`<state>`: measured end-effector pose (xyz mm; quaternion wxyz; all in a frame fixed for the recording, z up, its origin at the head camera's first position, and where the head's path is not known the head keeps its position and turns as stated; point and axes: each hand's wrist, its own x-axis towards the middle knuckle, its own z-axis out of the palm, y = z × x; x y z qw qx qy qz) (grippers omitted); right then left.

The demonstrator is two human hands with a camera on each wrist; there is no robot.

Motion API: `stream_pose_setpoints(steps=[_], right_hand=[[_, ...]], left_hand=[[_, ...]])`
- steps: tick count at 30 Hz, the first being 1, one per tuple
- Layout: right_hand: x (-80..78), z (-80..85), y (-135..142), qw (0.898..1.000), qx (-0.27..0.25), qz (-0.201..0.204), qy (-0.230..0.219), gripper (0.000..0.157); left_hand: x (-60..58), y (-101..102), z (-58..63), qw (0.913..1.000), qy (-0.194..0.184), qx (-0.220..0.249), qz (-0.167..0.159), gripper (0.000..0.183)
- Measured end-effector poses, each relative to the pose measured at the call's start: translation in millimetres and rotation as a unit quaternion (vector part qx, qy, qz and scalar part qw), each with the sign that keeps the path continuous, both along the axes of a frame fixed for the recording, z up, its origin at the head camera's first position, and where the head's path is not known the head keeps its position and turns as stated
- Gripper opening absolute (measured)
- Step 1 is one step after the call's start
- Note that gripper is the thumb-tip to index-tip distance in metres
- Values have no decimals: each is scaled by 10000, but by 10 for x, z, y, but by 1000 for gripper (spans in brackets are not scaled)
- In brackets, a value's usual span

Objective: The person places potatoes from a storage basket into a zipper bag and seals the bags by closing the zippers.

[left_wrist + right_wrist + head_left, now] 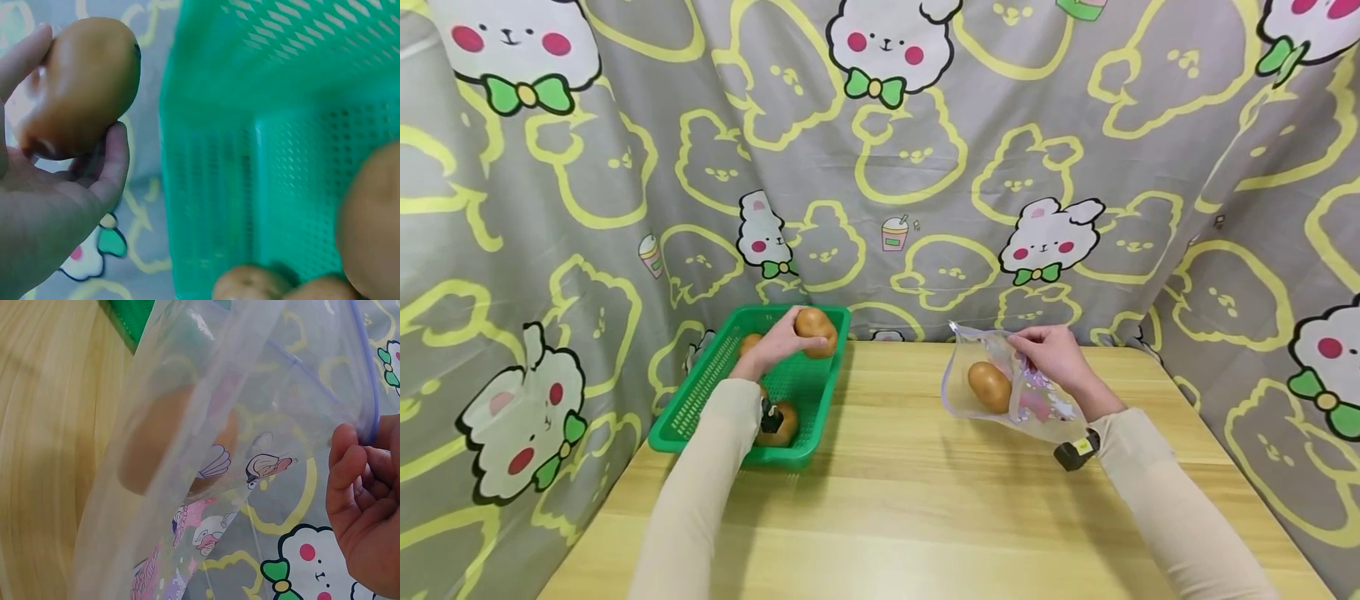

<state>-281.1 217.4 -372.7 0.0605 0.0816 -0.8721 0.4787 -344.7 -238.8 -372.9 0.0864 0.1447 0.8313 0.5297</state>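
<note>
In the head view my left hand [775, 342] grips a smooth brown oval fruit [816, 332] above the far right part of a green plastic basket [805, 383]. The left wrist view shows thumb and fingers around this fruit [87, 87], apart from the basket wall [206, 187]. Several similar brown fruits [786, 423] lie in the basket. At the right my right hand [1051, 354] pinches the edge of a clear zip bag [1030, 412] with printed pictures. One brown fruit [989, 387] is inside the bag; its kind is unclear.
A light wooden table [880, 500] lies under everything, with bare wood between basket and bag. Grey patterned curtains [925, 167] stand behind and on both sides. Small black cameras [1077, 450] are strapped to the wrists.
</note>
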Motion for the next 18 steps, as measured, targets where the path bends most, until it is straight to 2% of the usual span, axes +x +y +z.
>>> stream_pose_setpoints(steps=[7, 12, 18], right_hand=[[16, 18, -17, 10000, -36, -1, 51, 34], [6, 7, -26, 10000, -7, 8, 37, 34], [-1, -4, -31, 10000, -37, 14, 12, 36]], left_hand=[[83, 266, 114, 9986, 238, 331, -330, 63], [164, 498, 157, 9979, 217, 464, -394, 55], [292, 806, 230, 9962, 23, 645, -587, 57]])
